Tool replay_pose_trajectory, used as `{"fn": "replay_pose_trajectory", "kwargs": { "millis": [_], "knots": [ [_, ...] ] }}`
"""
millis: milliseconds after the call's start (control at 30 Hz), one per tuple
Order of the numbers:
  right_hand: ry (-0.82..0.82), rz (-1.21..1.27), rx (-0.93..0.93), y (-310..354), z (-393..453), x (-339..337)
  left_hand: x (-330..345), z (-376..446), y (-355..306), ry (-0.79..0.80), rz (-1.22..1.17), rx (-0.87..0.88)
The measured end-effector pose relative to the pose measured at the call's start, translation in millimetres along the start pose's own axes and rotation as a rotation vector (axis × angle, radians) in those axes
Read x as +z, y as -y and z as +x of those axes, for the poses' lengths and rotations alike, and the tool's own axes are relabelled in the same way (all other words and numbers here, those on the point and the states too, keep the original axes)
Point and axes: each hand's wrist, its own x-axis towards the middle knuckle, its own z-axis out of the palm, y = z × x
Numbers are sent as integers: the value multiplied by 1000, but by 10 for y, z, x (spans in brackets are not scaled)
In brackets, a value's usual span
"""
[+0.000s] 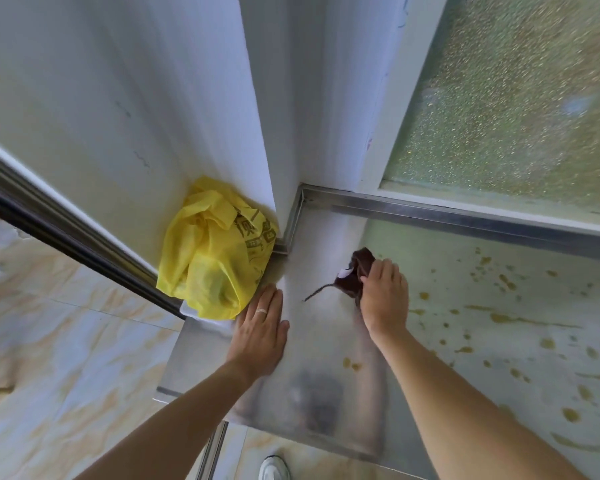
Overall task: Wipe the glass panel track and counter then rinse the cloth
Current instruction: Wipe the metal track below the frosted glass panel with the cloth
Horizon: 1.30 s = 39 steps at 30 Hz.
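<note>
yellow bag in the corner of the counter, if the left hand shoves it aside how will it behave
The yellow bag looks like thin, crumpled, see-through plastic, so it would probably crumple and fold under a push, not slide as one piece. It seems light and mostly empty, though its contents cannot be seen. On the smooth steel counter beside the left hand, it would likely slip easily.

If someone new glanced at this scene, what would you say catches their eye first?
Probably the crumpled yellow plastic bag, bright against the white wall at the counter's back left corner. Next, the right hand holding a dark cloth on the steel counter, with the left hand pressed flat beside the bag. To the right, yellowish splatters dot the counter below the frosted glass.
</note>
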Motion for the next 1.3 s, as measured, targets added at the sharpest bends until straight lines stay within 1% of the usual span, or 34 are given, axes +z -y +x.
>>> {"fn": "replay_pose_trajectory", "kwargs": {
  "millis": [33, 100, 167, 200, 267, 300, 333, 433, 633, 733, 833, 867, 967, 1067, 1133, 1167, 1200, 1233, 1300],
  "knots": [
    [-54, -30, 1, -27, -73, -133, -39, 40, -14, 18, -12, 12],
    [-166, -26, -67, -13, -330, -365, -74, 181, -61, 51, -33, 48],
    [-195, -34, -184, 75, -685, -470, -50, 339, -110, 84, -14, 77],
    [-164, -26, -261, 134, -889, -420, -23, 403, -130, 93, 1, 81],
    [-28, 24, -404, 254, -1264, -224, 43, 492, -149, 112, 35, 76],
    [29, 79, -438, 292, -1389, -99, 79, 522, -154, 114, 54, 75],
    [50, 136, -447, 316, -1441, 15, 114, 539, -152, 105, 73, 77],
    [43, 206, -414, 341, -1139, 170, 185, 538, -151, 70, 115, 84],
    [-19, 214, -336, 243, 113, 275, 166, 527, -158, 26, 48, 65],
    [-40, 249, -404, 165, 584, 326, 184, 533, -159, 9, 41, 71],
    [-44, 301, -488, -7, 853, 309, 173, 543, -168, 18, 78, 71],
    [-77, 310, -459, -135, 891, 302, 167, 543, -181, 28, 93, 73],
    [-169, 314, -233, -723, 854, 268, 139, 542, -238, 56, 125, 58],
    [-171, 286, -65, -1213, 744, 146, 39, 605, -348, 57, 75, 51],
    [-205, 345, 68, -1173, 699, -8, 8, 687, -478, 73, 67, 102],
    [-247, 374, 65, -1044, 646, -89, 11, 740, -559, 83, 68, 114],
    [-273, 389, 0, -866, 551, -148, 27, 802, -641, 91, 59, 103],
    [-261, 381, -118, -668, 412, -170, 52, 863, -722, 93, 43, 72],
    [-125, 324, -376, -325, 100, -69, 110, 970, -850, 80, 7, 4]
  ]
}}
